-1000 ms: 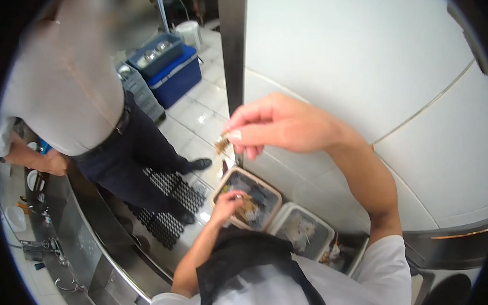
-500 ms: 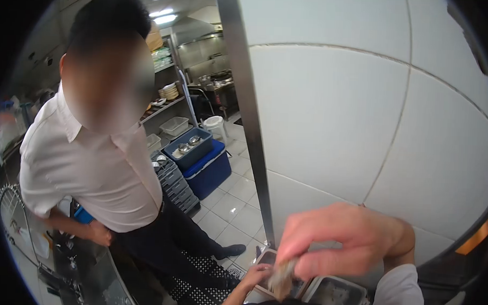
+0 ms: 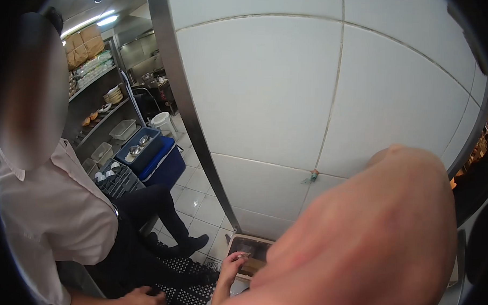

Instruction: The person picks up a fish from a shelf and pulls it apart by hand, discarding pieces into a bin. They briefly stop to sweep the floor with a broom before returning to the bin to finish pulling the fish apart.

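Observation:
My right hand (image 3: 359, 242) looms large and blurred very close to the camera. Its back and knuckles face me, hiding the fingers and anything in them. Lower down, my left hand (image 3: 230, 267) is over the near side of a tub with a pale pinkish rim (image 3: 251, 239). Thumb and fingers there are pinched together at a small thing too tiny to name. Part of the tub's dark and brownish inside shows; my right hand covers the rest.
A person in a white shirt (image 3: 53, 216) stands close on my left, one hand (image 3: 142, 299) low. White tiled wall (image 3: 257, 88) with a metal edge (image 3: 189, 113) rises ahead. Beyond are a blue cooler (image 3: 165, 163), a grey bin (image 3: 139, 149) with metal bowls, and a shelf (image 3: 103, 115).
My right hand has come up much nearer the camera; the small pale-brown piece it pinched is now out of sight. My view has swung right. The other person's hand has moved lower.

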`<state>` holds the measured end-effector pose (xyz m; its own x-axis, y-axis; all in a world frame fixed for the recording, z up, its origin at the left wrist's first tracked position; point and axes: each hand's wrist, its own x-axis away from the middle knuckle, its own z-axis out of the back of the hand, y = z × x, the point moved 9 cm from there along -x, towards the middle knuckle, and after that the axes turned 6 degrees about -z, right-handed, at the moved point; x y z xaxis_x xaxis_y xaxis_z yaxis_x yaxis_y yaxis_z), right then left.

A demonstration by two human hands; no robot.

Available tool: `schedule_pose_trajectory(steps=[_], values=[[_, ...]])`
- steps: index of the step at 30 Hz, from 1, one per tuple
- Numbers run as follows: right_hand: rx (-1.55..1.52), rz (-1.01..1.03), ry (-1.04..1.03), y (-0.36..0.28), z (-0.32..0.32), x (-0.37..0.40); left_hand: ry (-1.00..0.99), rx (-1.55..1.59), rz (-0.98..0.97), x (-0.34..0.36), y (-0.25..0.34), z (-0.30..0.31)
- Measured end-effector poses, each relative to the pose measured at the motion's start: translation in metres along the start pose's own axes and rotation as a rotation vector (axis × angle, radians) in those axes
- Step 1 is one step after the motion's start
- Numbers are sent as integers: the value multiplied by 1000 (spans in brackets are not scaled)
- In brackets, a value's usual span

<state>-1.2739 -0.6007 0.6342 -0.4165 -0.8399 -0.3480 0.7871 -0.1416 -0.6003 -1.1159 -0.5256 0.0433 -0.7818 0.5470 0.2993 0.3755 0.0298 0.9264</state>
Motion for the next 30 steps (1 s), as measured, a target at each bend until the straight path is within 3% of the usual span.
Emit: schedule_pose_trajectory(steps=[16, 20, 24, 25, 27, 30], values=[[-249, 227, 40, -18, -10, -18, 80, 11, -32, 26, -3, 27], [-127, 427, 217, -41, -3, -22, 63, 21, -41, 25, 2, 19], [61, 759, 654, -65, 1, -12, 52, 3, -18, 21, -6, 16], [62, 765, 653, -63, 5, -11, 46, -33, -30, 20, -5, 16], [385, 781, 432, -64, -13, -16, 34, -87, -37, 20, -10, 17], [438, 795, 595, -68, -16, -15, 12, -172, -26, 16, -24, 21]])
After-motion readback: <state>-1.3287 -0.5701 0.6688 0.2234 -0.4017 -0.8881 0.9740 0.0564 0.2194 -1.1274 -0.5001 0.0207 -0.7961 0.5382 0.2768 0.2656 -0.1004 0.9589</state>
